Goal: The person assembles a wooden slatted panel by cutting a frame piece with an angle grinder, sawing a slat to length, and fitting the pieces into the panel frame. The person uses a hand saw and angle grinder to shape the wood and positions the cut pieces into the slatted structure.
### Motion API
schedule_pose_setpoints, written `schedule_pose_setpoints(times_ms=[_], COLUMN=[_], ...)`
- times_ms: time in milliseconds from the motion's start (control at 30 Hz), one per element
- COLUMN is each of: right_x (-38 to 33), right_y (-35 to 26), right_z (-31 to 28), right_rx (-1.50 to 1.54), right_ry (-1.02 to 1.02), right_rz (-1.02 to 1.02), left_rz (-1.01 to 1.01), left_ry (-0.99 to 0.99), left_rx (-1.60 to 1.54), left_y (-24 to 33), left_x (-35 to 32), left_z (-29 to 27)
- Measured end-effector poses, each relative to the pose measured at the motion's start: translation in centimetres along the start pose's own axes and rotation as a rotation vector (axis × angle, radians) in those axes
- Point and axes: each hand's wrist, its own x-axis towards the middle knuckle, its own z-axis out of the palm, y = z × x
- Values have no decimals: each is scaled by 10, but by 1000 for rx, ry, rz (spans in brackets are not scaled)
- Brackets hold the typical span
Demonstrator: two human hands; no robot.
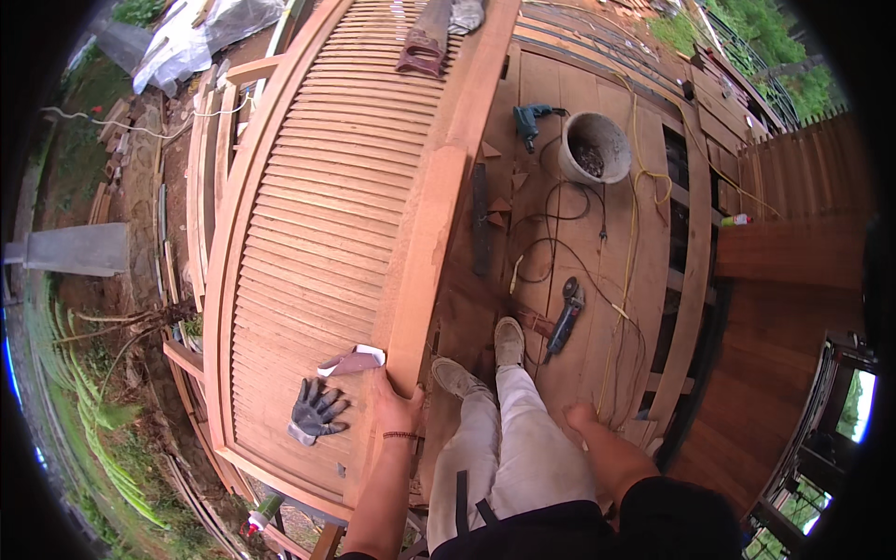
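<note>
My left hand (397, 408) rests on the thick near rail of a large slatted wooden shutter panel (341, 177). Its thumb is apart from the fingers, over the rail's outer side. Just beyond the fingertips lies a curled piece of sandpaper (352, 361), brown outside with a pale inner face. A grey and black work glove (317, 411) lies palm-flat on the slats to the left of that hand. My right hand (581, 414) hangs beside my right thigh with its fingers curled in. Nothing shows in it, though the fingertips are partly hidden.
An angle grinder (564, 320), a teal drill (531, 123) and a grey bucket (595, 147) stand or lie on the plank floor (597, 252). Dark and yellow cords (635, 187) wind between them. A handsaw (425, 42) lies on the panel's far end. Gaps open between floor beams at right.
</note>
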Motion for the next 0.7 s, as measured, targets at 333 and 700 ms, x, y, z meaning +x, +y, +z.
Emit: schedule_pose_setpoints(times_ms=[333, 700], right_x=[68, 330], right_y=[-38, -29], right_z=[-64, 20], right_rx=[199, 603], right_ry=[-220, 143], right_rz=[61, 532], left_rz=[192, 164], left_ry=[36, 141], left_rx=[282, 462], left_y=[31, 14], left_x=[33, 32], left_z=[-2, 7])
